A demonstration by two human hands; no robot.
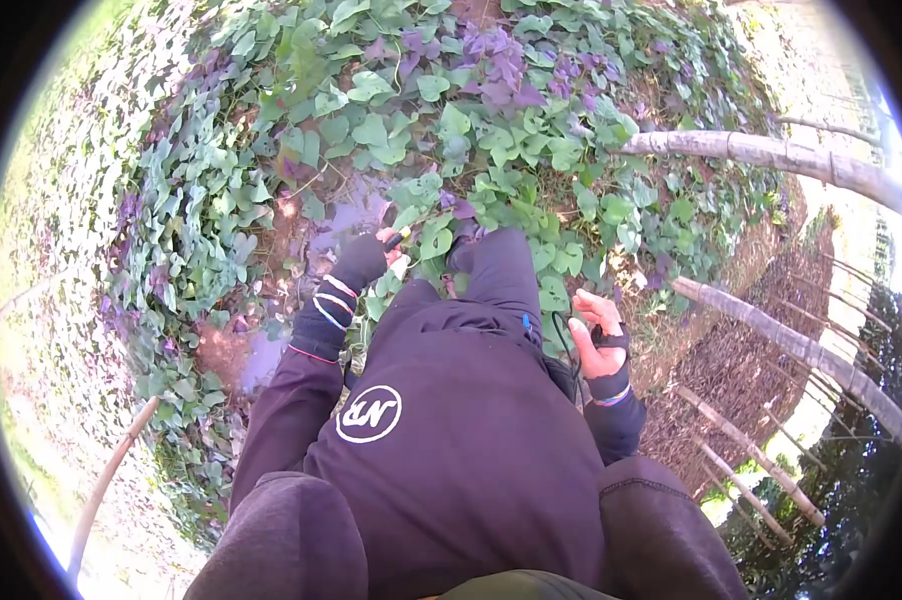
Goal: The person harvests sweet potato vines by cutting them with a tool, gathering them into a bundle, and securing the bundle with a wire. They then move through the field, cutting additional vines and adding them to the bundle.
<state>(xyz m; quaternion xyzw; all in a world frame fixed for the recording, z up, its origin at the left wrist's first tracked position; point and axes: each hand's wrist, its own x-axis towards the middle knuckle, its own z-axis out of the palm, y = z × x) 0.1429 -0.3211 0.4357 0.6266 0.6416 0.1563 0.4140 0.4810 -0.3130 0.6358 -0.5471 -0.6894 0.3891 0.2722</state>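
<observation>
My left hand (pixel 373 257), in a dark fingerless glove with pale bands at the wrist, reaches down among the vine leaves. Its fingers are closed around a small tool with a black and yellow handle (pixel 399 239); I cannot make out its working end. Heart-shaped green leaves (pixel 436 238) lie right beside those fingers. My right hand (pixel 599 345), gloved the same way, is raised beside my right thigh. Its fingers are apart and slightly bent, with nothing seen in them. A thin dark cord (pixel 568 345) hangs just left of it.
Dense green and purple vines (pixel 496 65) spread ahead and to the left. Bare soil (pixel 226 350) shows at the left. Wooden poles (pixel 801 345) jut in from the right, beside a brown bank (pixel 711 375). Another bent pole (pixel 116 480) stands at the lower left.
</observation>
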